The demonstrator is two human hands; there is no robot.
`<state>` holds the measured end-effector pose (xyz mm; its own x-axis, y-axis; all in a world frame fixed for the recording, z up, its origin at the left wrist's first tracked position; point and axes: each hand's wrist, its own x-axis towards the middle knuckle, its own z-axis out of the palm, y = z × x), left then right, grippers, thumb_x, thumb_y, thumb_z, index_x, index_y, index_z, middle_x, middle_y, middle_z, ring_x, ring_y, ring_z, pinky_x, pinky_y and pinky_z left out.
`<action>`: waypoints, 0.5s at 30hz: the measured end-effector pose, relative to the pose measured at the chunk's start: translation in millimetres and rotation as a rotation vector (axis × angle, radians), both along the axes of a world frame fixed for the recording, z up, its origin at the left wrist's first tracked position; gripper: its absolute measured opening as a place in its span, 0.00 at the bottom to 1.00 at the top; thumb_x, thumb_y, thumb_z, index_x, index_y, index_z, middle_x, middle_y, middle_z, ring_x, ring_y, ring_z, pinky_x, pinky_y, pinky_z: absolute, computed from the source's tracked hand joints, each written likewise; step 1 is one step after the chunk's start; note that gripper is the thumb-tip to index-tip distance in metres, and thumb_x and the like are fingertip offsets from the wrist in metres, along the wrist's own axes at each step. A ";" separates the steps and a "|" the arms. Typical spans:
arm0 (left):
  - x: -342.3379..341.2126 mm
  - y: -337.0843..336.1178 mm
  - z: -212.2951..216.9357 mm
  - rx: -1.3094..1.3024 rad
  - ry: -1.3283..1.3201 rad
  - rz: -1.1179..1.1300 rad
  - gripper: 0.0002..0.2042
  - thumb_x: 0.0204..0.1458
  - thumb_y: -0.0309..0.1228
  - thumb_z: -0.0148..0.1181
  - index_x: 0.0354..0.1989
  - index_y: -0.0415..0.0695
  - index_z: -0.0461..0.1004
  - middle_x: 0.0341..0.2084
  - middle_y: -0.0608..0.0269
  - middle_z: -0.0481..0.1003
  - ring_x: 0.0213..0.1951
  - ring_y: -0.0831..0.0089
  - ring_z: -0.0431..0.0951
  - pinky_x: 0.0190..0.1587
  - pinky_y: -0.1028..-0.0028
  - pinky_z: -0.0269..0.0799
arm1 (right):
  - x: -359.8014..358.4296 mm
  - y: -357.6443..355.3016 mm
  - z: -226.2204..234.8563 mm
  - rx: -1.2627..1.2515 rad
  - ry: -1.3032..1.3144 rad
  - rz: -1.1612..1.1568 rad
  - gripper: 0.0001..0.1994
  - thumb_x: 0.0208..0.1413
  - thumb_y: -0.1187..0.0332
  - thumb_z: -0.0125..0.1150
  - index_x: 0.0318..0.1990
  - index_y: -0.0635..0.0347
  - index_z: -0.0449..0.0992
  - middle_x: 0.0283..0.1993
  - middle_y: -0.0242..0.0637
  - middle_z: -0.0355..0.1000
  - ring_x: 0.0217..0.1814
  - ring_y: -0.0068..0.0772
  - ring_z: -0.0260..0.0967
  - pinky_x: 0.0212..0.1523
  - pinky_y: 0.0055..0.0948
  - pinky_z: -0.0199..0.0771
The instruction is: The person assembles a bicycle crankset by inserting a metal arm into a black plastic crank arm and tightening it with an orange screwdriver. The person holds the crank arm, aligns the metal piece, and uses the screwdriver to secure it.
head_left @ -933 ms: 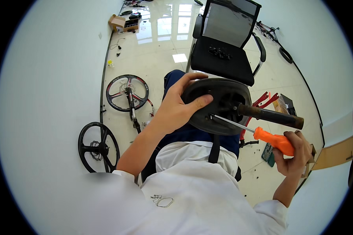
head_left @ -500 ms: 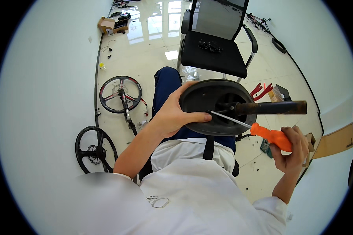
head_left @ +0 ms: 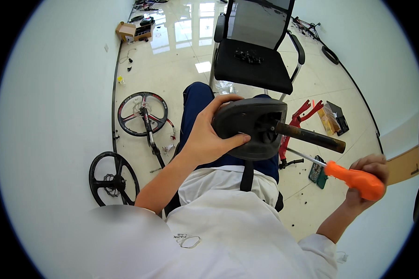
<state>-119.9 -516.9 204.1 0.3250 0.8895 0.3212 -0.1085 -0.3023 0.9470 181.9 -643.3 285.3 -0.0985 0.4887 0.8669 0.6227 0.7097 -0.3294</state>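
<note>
A black bicycle saddle (head_left: 239, 118), its hollow underside facing up, rests over my lap. My left hand (head_left: 209, 137) is closed on its left end, thumb on the underside and fingers over the far rim. From the saddle's underside a rust-marked seat post (head_left: 312, 137) sticks out to the right. Off to the right, my right hand (head_left: 370, 176) grips a screwdriver (head_left: 356, 180) by its orange handle. The screwdriver's metal shaft points left toward the saddle, below the seat post, and its tip is apart from the underside.
A black office chair (head_left: 253, 65) with small dark parts on its seat stands ahead. On the floor at left lie a spoked wheel with a fork (head_left: 144, 114) and a black wheel (head_left: 114, 179). A red frame part (head_left: 307, 111) and a green case (head_left: 317, 173) lie at right.
My right hand has drawn the screwdriver right and down, away from the saddle's underside. The saddle has turned in my left hand, so the seat post now slants down to the right.
</note>
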 end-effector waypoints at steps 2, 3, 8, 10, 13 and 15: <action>3.6 0.0 -3.2 0.002 -0.012 0.016 0.34 0.38 0.24 0.73 0.58 0.43 0.66 0.45 0.58 0.76 0.49 0.71 0.77 0.56 0.72 0.70 | -20.8 15.3 -0.8 0.077 0.337 0.135 0.21 0.48 0.63 0.67 0.42 0.63 0.64 0.31 0.40 0.65 0.30 0.36 0.68 0.30 0.32 0.72; 5.6 1.1 -5.3 -0.012 -0.035 0.015 0.34 0.38 0.24 0.73 0.58 0.43 0.66 0.45 0.58 0.76 0.49 0.71 0.77 0.56 0.72 0.71 | -33.6 15.7 1.4 -0.021 0.420 0.174 0.21 0.51 0.63 0.65 0.43 0.63 0.61 0.35 0.43 0.65 0.29 0.37 0.70 0.28 0.31 0.74; 11.0 3.6 -14.7 -0.069 -0.178 0.020 0.33 0.40 0.23 0.73 0.58 0.42 0.66 0.45 0.58 0.76 0.49 0.72 0.76 0.55 0.72 0.71 | -93.6 49.4 -23.0 -0.460 -0.187 0.026 0.17 0.40 0.77 0.68 0.41 0.63 0.75 0.33 0.41 0.76 0.31 0.42 0.75 0.33 0.30 0.76; 11.0 5.6 -17.2 -0.115 -0.242 -0.014 0.33 0.41 0.22 0.73 0.58 0.42 0.66 0.45 0.59 0.76 0.50 0.72 0.76 0.55 0.72 0.71 | -104.3 78.1 -34.0 -0.534 -0.224 0.056 0.15 0.41 0.77 0.67 0.40 0.65 0.76 0.34 0.46 0.76 0.33 0.48 0.75 0.36 0.33 0.75; 10.5 9.1 -22.4 -0.152 -0.229 0.016 0.33 0.41 0.22 0.73 0.58 0.42 0.65 0.46 0.59 0.75 0.50 0.72 0.75 0.55 0.72 0.72 | -105.9 102.1 -25.3 -0.756 -0.256 0.085 0.13 0.42 0.76 0.66 0.38 0.67 0.77 0.34 0.50 0.76 0.34 0.52 0.74 0.37 0.35 0.75; 9.2 13.6 -24.6 -0.212 -0.267 -0.009 0.34 0.42 0.20 0.72 0.60 0.41 0.64 0.49 0.59 0.73 0.53 0.72 0.74 0.57 0.71 0.71 | -110.6 110.6 -19.2 -0.862 -0.292 0.091 0.13 0.42 0.77 0.65 0.39 0.67 0.77 0.34 0.52 0.76 0.37 0.54 0.73 0.40 0.38 0.74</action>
<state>-110.6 -503.4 179.5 0.2623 0.9430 0.2046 -0.3632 -0.1000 0.9263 71.4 -532.7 266.1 -0.3261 0.9349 0.1401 0.7181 0.3413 -0.6064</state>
